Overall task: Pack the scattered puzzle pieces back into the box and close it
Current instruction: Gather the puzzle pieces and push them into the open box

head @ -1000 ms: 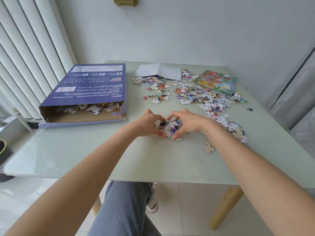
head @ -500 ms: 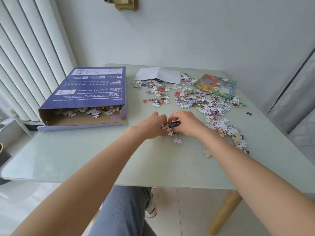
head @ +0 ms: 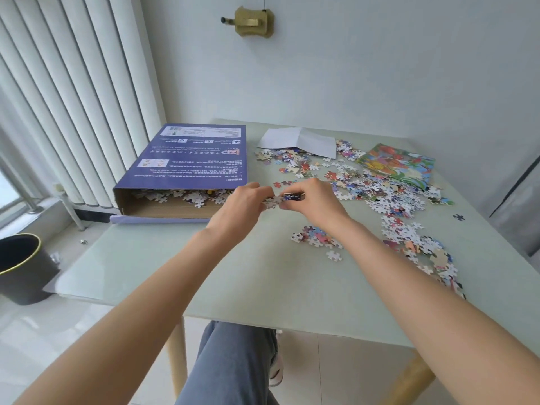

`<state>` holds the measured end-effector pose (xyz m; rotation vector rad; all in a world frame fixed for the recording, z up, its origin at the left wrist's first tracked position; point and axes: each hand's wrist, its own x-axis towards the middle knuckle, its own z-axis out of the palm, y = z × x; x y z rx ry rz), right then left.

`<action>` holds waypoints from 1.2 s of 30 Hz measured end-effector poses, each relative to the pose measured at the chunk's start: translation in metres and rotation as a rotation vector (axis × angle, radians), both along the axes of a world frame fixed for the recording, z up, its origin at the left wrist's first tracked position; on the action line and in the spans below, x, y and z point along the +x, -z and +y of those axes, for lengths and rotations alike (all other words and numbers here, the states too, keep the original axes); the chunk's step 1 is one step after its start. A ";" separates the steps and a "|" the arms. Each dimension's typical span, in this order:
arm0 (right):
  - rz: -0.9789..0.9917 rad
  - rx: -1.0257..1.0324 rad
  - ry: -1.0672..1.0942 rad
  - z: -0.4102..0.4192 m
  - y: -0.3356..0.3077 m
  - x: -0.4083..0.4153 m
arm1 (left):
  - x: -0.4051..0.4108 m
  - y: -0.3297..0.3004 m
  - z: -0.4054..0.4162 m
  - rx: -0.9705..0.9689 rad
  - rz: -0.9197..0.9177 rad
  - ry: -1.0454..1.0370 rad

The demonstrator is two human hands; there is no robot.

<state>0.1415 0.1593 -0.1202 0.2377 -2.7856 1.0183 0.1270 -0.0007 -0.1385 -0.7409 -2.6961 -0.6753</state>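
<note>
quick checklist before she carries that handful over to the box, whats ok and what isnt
1. Handful held: ok, left hand and right hand both pinch a clump of puzzle pieces lifted off the table.
2. Grip secure: cannot tell, some pieces stick out between the fingers.
3. Box mouth open towards her: ok, pieces already lie inside.
4. Path to the box: ok, it lies just left of the hands.
5. Dropped pieces: not ok, a small cluster lies under the hands.
6. Packing done: not ok, the scattered pile remains.
</note>
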 end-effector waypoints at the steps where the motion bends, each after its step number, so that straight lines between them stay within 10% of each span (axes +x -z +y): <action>1: 0.014 -0.003 -0.021 -0.013 -0.003 -0.004 | -0.001 -0.003 -0.014 0.019 0.007 -0.020; 13: -0.020 0.231 -0.144 -0.125 0.036 -0.060 | -0.043 0.028 -0.119 0.109 -0.197 -0.456; 22: 0.136 0.440 -0.196 -0.110 0.044 -0.048 | -0.023 0.044 -0.134 -0.013 -0.043 -0.240; 30: -0.329 0.345 -0.189 -0.135 0.037 -0.043 | -0.035 0.038 -0.130 -0.379 -0.319 -0.133; 36: -0.250 0.292 -0.211 -0.137 0.036 -0.066 | -0.046 0.038 -0.126 -0.283 -0.277 -0.172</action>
